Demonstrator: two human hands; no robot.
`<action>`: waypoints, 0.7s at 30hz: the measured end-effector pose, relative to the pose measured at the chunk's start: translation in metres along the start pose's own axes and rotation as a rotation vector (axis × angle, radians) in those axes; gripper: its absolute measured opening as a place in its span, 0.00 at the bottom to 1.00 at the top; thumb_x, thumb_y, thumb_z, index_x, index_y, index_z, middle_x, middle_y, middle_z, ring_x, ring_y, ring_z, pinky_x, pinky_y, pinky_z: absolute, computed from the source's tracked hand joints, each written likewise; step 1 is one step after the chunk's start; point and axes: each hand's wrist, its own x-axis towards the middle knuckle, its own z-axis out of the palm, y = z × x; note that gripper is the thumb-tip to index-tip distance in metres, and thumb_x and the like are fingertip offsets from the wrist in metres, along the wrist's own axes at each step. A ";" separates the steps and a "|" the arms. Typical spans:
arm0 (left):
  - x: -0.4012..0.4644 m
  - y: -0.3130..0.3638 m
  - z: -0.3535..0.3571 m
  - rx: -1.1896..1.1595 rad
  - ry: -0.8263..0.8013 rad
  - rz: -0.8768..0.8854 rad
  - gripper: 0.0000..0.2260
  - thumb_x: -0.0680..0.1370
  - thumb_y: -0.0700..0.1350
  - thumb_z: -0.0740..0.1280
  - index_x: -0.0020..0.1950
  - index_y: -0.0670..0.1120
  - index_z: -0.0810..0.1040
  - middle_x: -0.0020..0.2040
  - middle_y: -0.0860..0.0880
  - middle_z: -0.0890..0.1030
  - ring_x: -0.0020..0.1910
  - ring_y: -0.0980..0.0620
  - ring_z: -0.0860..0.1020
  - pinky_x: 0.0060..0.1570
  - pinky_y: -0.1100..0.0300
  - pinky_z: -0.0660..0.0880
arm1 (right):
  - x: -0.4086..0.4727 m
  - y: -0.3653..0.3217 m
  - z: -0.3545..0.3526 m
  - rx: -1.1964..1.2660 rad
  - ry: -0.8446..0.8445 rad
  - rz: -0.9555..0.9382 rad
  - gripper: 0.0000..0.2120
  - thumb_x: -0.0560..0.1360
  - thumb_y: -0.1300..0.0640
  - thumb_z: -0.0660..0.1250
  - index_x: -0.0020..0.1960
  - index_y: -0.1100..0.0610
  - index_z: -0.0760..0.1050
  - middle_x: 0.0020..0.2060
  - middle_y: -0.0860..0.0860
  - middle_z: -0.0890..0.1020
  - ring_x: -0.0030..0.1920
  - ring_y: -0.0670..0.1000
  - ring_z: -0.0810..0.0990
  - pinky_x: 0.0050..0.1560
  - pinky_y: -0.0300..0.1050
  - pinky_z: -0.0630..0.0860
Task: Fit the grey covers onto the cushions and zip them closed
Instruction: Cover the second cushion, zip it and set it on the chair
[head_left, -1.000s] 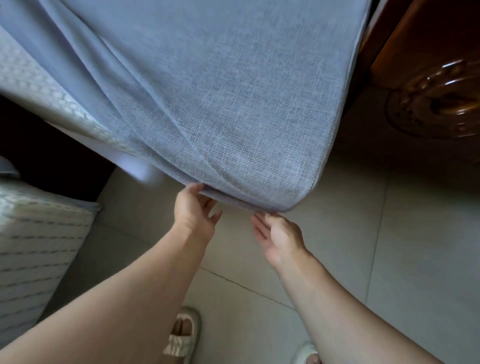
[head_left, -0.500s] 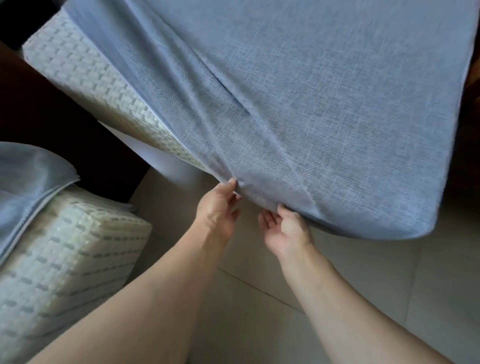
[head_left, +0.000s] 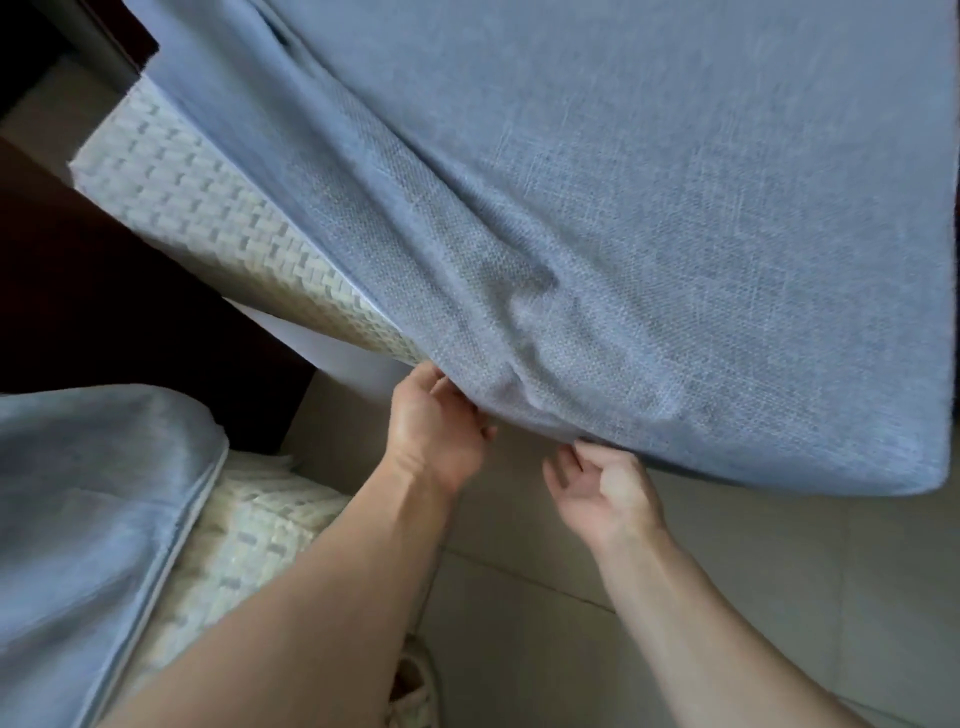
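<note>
Fabric of the grey cover (head_left: 649, 234) fills most of the view, drawn partway over a woven cream cushion (head_left: 218, 228) held above the tiled floor (head_left: 779, 582). The left hand (head_left: 434, 426) pinches the cover's lower edge in curled fingers, while the right hand (head_left: 602, 493), fingers loosely curled, touches that edge just beside it.

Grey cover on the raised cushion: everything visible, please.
The grey cover is a blue-grey linen-like weave, drawn smooth over most of the raised cushion, whose cream woven side still shows at left. Diagonal folds bunch toward its lower edge. There the left hand grips the edge; the right hand touches it just beside. No zip visible.
</note>
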 end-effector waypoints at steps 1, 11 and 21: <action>0.001 0.005 -0.001 0.017 0.016 0.005 0.02 0.69 0.46 0.59 0.37 0.50 0.67 0.34 0.52 0.67 0.32 0.54 0.64 0.35 0.60 0.58 | -0.003 0.006 0.007 -0.009 -0.029 0.005 0.13 0.76 0.71 0.54 0.43 0.56 0.72 0.42 0.49 0.77 0.50 0.48 0.74 0.65 0.49 0.62; 0.008 0.001 -0.040 0.062 0.464 0.011 0.11 0.79 0.44 0.63 0.36 0.49 0.72 0.28 0.54 0.73 0.28 0.57 0.68 0.34 0.61 0.64 | 0.008 0.051 0.021 -0.221 0.048 0.003 0.06 0.78 0.60 0.62 0.43 0.51 0.72 0.39 0.48 0.77 0.38 0.46 0.73 0.45 0.44 0.68; 0.030 -0.003 -0.029 0.493 0.436 0.228 0.07 0.77 0.37 0.63 0.42 0.48 0.73 0.37 0.53 0.75 0.38 0.57 0.72 0.40 0.61 0.66 | 0.002 0.022 0.013 -0.265 0.103 -0.084 0.02 0.76 0.58 0.66 0.47 0.54 0.73 0.53 0.50 0.77 0.56 0.49 0.75 0.60 0.48 0.66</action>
